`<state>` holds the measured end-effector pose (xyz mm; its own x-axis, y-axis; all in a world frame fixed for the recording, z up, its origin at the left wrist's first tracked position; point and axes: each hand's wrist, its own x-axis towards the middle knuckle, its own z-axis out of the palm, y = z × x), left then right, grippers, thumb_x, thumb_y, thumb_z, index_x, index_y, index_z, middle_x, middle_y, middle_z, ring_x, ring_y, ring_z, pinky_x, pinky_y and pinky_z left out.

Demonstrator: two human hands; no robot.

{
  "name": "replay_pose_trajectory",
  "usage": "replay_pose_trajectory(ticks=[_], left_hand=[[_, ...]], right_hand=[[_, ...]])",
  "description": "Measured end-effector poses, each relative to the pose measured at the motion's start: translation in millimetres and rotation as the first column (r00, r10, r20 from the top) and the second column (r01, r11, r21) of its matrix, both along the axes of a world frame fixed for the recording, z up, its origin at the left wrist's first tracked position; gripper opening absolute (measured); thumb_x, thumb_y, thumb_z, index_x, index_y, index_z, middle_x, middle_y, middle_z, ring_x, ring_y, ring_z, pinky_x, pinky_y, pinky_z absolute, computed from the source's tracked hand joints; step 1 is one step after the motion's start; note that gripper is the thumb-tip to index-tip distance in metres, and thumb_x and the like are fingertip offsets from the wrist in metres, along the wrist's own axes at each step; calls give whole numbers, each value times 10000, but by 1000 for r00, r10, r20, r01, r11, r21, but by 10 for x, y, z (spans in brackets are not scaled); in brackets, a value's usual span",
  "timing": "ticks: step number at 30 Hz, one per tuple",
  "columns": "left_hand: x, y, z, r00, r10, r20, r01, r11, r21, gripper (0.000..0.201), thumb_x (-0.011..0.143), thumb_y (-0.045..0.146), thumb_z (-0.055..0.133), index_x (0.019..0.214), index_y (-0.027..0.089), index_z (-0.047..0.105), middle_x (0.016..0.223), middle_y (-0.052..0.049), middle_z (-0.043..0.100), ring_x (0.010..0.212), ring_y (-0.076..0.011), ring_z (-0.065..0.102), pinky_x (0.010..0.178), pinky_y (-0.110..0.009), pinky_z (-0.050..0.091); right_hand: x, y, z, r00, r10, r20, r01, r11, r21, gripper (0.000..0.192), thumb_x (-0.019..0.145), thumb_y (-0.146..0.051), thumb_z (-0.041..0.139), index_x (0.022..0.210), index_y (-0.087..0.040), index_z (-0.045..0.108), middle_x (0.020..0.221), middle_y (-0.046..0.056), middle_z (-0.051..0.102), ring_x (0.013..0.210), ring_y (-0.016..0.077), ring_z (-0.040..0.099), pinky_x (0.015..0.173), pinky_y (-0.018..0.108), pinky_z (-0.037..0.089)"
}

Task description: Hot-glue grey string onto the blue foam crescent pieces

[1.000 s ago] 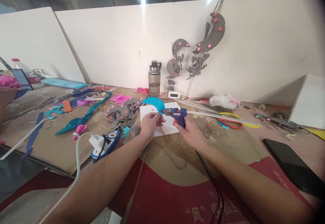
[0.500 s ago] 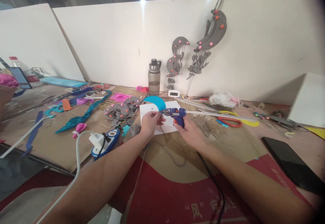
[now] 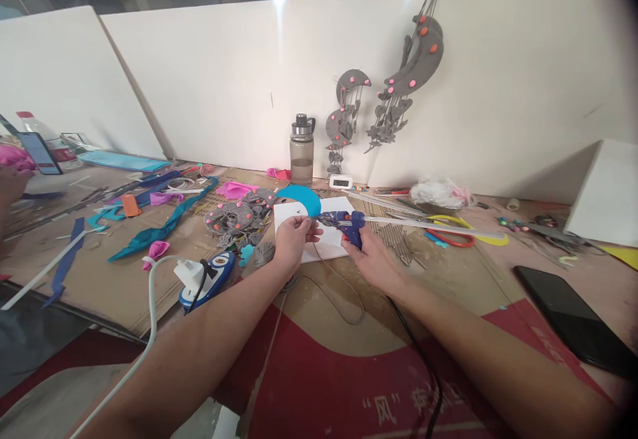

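My right hand (image 3: pixel 369 253) is wrapped round the grip of a blue hot glue gun (image 3: pixel 351 225), its nozzle pointing left. A long clear glue stick (image 3: pixel 428 226) juts from the back of the gun. In a pinch, my left hand (image 3: pixel 295 240) holds the lower end of a blue crescent (image 3: pixel 305 197), close by the nozzle. White paper (image 3: pixel 331 246) lies under both hands. From the left fingers a thin grey cord (image 3: pixel 343 319) trails down in a loop onto the cardboard. Beside the left wrist sits a ball of grey yarn (image 3: pixel 264 254).
A blue power strip (image 3: pixel 219 271) with a white plug is left of my forearm. Grey crescent ornaments (image 3: pixel 234 216) lie beyond it. A water bottle (image 3: pixel 302 153) and small clock (image 3: pixel 341 181) stand by the wall. A black phone (image 3: pixel 568 316) lies at right. Another person's hand (image 3: pixel 10 186) shows far left.
The blue crescent has tilted slightly up and left at the left fingers. The glue gun stays almost in place beside it, and the view has shifted a little.
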<state>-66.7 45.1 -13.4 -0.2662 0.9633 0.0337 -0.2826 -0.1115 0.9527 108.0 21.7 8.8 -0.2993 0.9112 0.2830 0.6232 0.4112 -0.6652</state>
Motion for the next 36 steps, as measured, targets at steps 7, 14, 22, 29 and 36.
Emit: replay_pose_trajectory(ticks=[7, 14, 22, 29, 36], left_hand=[[-11, 14, 3, 1000, 16, 5, -16, 1000, 12, 141, 786, 238, 618, 770, 104, 578, 733, -77, 656, 583, -131, 642, 509, -231, 483], [-14, 27, -11, 1000, 6, 5, -6, 1000, 12, 160, 789, 255, 618, 778, 100, 579, 748, -79, 653, 591, -124, 641, 498, -216, 469], [-3, 11, -29, 998, -48, -38, 48, 999, 13, 194, 760, 282, 636, 773, 96, 583, 722, -67, 645, 580, -135, 641, 496, -234, 484], [8, 11, -31, 998, -43, -40, 43, 999, -11, 193, 743, 266, 649, 798, 92, 586, 734, -76, 653, 578, -146, 646, 495, -247, 488], [-31, 28, 23, 998, 29, 60, -30, 1000, 10, 177, 762, 268, 629, 773, 98, 581, 752, -77, 658, 601, -124, 644, 511, -219, 464]], right_hand=[[15, 3, 5, 1000, -17, 10, 17, 1000, 6, 316, 858, -251, 473, 1160, -162, 490, 1021, 111, 644, 895, 221, 587, 813, 351, 436], [18, -25, 38, 999, -29, 27, 29, 1000, -6, 411, 861, -244, 473, 1261, -147, 455, 1070, 120, 650, 968, 231, 589, 828, 341, 433], [-12, -50, 55, 1000, -8, 26, 8, 1000, 7, 390, 868, -252, 459, 1240, -138, 473, 1087, 136, 648, 983, 245, 588, 848, 350, 439], [-13, -58, 63, 1000, -20, -3, 20, 1000, -2, 330, 852, -256, 473, 1163, -148, 496, 1050, 127, 650, 941, 236, 593, 839, 353, 442], [36, 49, -60, 979, -13, -202, 2, 998, -56, 264, 807, -272, 494, 1059, -193, 512, 927, 49, 654, 689, 157, 587, 673, 307, 465]])
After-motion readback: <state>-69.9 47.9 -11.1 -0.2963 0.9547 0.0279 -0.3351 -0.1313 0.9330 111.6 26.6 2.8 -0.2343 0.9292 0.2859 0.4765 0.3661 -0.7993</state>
